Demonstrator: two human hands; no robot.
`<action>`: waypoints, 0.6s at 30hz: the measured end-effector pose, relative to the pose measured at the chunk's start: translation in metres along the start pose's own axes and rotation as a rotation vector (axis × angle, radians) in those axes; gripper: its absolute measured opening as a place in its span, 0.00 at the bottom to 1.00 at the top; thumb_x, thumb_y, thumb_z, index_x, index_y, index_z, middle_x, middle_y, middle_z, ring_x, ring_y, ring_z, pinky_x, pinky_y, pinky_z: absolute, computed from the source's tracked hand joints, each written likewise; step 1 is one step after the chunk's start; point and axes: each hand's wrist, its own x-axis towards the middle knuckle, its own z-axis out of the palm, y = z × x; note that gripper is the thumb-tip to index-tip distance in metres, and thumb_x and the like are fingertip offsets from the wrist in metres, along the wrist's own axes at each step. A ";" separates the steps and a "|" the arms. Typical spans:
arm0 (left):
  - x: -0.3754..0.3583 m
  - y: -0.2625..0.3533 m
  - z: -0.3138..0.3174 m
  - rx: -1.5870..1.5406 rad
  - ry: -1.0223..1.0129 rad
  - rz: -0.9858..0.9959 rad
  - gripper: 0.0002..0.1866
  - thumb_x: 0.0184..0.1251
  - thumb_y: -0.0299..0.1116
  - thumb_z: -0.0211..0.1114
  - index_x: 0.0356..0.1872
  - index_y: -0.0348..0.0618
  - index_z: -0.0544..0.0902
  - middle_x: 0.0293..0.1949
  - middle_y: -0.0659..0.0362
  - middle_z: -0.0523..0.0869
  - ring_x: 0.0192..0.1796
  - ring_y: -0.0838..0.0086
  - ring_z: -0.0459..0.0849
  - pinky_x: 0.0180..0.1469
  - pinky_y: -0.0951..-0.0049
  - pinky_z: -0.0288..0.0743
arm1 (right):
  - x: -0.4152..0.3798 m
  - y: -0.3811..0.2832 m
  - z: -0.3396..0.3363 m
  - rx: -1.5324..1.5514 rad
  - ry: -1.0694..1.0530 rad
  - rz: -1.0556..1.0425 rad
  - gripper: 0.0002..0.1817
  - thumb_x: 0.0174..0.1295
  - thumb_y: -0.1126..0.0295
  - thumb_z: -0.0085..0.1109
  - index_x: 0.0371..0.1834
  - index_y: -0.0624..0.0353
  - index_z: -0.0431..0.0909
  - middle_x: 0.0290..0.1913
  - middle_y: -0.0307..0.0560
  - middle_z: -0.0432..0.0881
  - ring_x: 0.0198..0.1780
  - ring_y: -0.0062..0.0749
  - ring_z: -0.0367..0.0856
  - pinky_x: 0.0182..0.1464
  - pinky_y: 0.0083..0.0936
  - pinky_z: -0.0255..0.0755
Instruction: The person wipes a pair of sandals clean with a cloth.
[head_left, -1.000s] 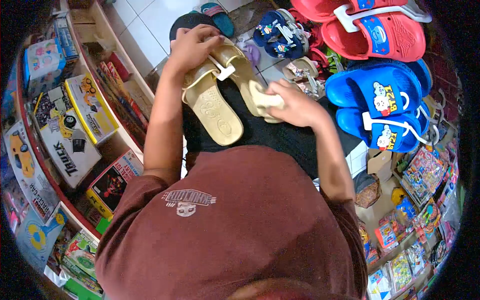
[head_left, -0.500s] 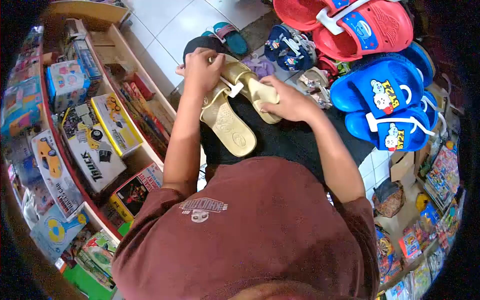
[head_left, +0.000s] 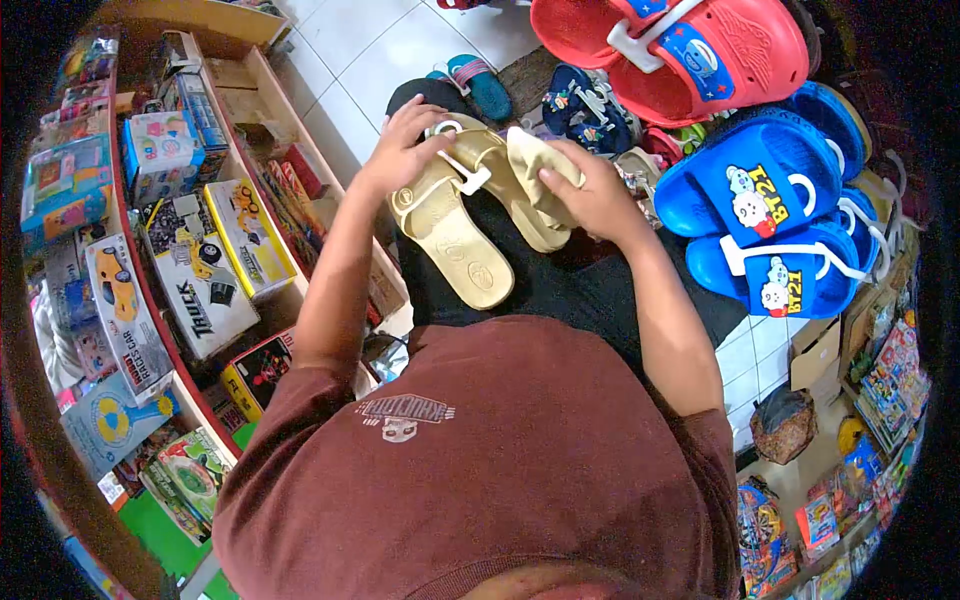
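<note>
A pair of beige-gold sandals [head_left: 465, 255], joined by a white plastic tag [head_left: 468, 178], rests over the dark cloth on my lap. My left hand [head_left: 408, 148] lies on the strap end of the left sandal, fingers bent over it. In my right hand [head_left: 590, 190] is a bunched cream cloth [head_left: 540, 170], pinched between thumb and fingers above the right sandal. The cloth hides part of that sandal's footbed.
Blue sandals [head_left: 770, 190] and red clogs [head_left: 715, 60] hang at the right. More footwear [head_left: 590, 110] lies ahead on the tiled floor [head_left: 385, 45]. Shelves of boxed toys [head_left: 200, 275] line the left side; toy packets [head_left: 890, 350] are at the right.
The cream cloth now shows bunched in my right hand, which has moved slightly to the right. My left hand's fingers have spread more over the strap. The view has shifted slightly.
</note>
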 end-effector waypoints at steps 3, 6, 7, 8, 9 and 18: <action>-0.004 -0.012 0.010 -0.118 0.099 -0.012 0.19 0.70 0.47 0.62 0.56 0.52 0.86 0.68 0.61 0.79 0.80 0.57 0.60 0.77 0.41 0.40 | 0.000 -0.005 -0.007 0.130 0.050 -0.008 0.20 0.69 0.63 0.62 0.60 0.63 0.78 0.52 0.53 0.86 0.55 0.34 0.84 0.60 0.33 0.74; -0.008 -0.011 0.017 -0.092 0.130 -0.061 0.19 0.70 0.47 0.62 0.56 0.51 0.86 0.68 0.60 0.79 0.79 0.55 0.61 0.78 0.45 0.45 | -0.008 -0.013 -0.010 0.494 0.419 -0.087 0.20 0.68 0.63 0.62 0.58 0.63 0.78 0.52 0.46 0.84 0.54 0.31 0.81 0.58 0.29 0.74; -0.009 -0.006 0.018 -0.063 0.142 -0.073 0.20 0.70 0.47 0.62 0.57 0.51 0.86 0.68 0.59 0.79 0.79 0.54 0.62 0.78 0.47 0.47 | -0.014 -0.037 -0.015 0.651 0.442 -0.114 0.20 0.68 0.63 0.61 0.58 0.62 0.78 0.53 0.45 0.84 0.55 0.30 0.81 0.58 0.28 0.74; -0.010 0.001 0.019 -0.035 0.157 -0.085 0.20 0.70 0.47 0.62 0.58 0.51 0.85 0.69 0.59 0.78 0.78 0.53 0.62 0.78 0.48 0.49 | -0.022 -0.064 -0.023 0.807 0.464 -0.142 0.20 0.67 0.64 0.60 0.59 0.62 0.78 0.53 0.44 0.83 0.55 0.29 0.81 0.58 0.27 0.74; -0.013 0.014 0.019 0.042 0.174 -0.098 0.21 0.71 0.48 0.61 0.59 0.50 0.85 0.69 0.57 0.78 0.78 0.51 0.63 0.77 0.52 0.55 | -0.027 -0.080 -0.029 0.811 0.436 -0.204 0.22 0.64 0.65 0.58 0.59 0.63 0.77 0.51 0.44 0.83 0.54 0.28 0.81 0.58 0.27 0.75; -0.014 0.008 0.031 0.002 0.206 -0.117 0.25 0.69 0.53 0.61 0.61 0.53 0.83 0.70 0.58 0.77 0.79 0.47 0.59 0.77 0.44 0.48 | -0.040 -0.059 0.071 -0.611 -0.180 -0.448 0.42 0.50 0.57 0.77 0.72 0.32 0.71 0.77 0.44 0.65 0.78 0.52 0.60 0.75 0.58 0.55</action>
